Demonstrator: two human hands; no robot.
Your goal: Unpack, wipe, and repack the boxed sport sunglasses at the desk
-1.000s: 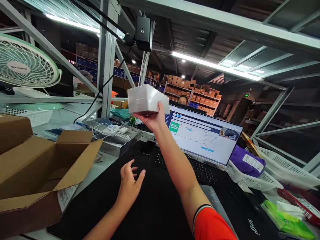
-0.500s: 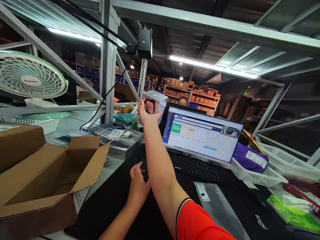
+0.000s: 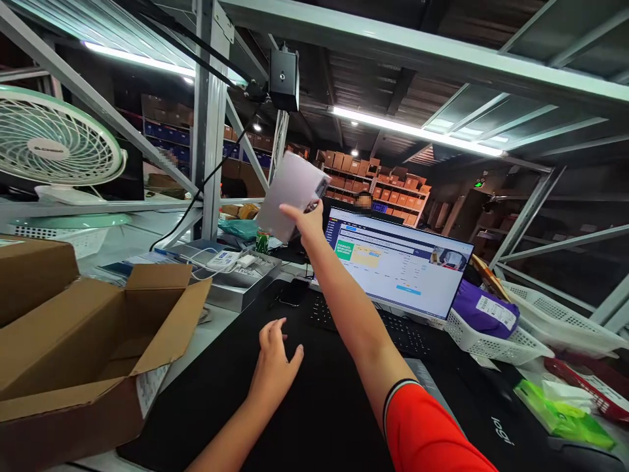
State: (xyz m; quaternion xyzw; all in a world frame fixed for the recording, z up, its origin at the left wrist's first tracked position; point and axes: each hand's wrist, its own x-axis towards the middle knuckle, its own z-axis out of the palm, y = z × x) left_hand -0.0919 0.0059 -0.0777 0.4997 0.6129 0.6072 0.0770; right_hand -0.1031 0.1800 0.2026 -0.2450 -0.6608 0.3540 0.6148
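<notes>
Since half a second ago, your right hand [image 3: 308, 226] has tilted the white box [image 3: 291, 195], fingers closed on its lower corner, raised before the monitor [image 3: 396, 265]. Your left hand [image 3: 274, 367] rests open, empty, on the black surface [image 3: 230, 393].
</notes>
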